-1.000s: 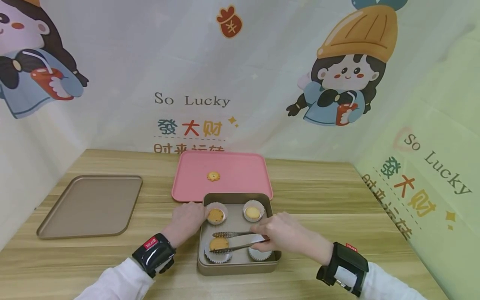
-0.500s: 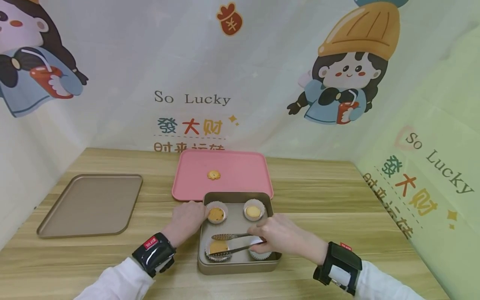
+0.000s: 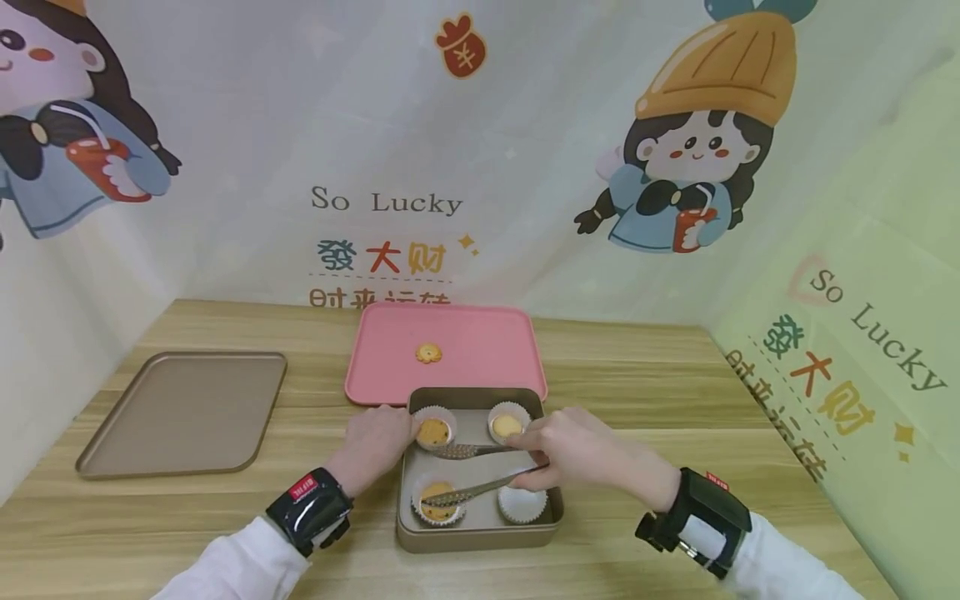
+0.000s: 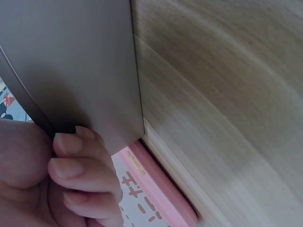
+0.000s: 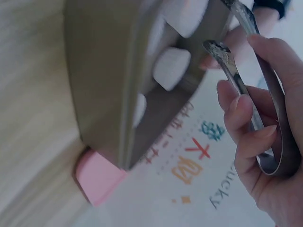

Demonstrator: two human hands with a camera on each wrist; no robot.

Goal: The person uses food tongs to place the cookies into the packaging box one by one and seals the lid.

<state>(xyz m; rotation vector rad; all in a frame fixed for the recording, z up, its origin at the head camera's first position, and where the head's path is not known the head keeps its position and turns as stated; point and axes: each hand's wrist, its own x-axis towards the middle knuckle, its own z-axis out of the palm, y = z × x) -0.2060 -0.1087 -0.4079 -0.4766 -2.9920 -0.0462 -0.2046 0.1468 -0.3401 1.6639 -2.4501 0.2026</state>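
Note:
A brown metal tin (image 3: 480,542) holds several white paper cups. My left hand (image 3: 380,435) pinches the tin's left rim, thumb inside and fingers against the outer wall (image 4: 80,71). My right hand (image 3: 576,450) holds metal tongs (image 3: 480,492) over the tin, their arms spread with nothing between the tips. The lower arm crosses in front of a round cookie (image 3: 442,512) in the front-left cup. Another cookie (image 3: 432,432) lies in the back-left cup and a pale one (image 3: 506,426) in the back-right cup. No cookie shows in the front-right cup (image 3: 522,505).
Behind the tin lies a pink tray (image 3: 480,350) with one flower-shaped cookie (image 3: 428,353). A flat brown tray (image 3: 183,412) is at the left of the wooden table (image 3: 630,375). A printed cloth (image 3: 525,167) hangs behind and at the sides.
The tongs' arms have spread wider and the right hand has shifted up and right. The front-left cookie, earlier between the tips, now lies in its cup. The left hand stays on the rim.

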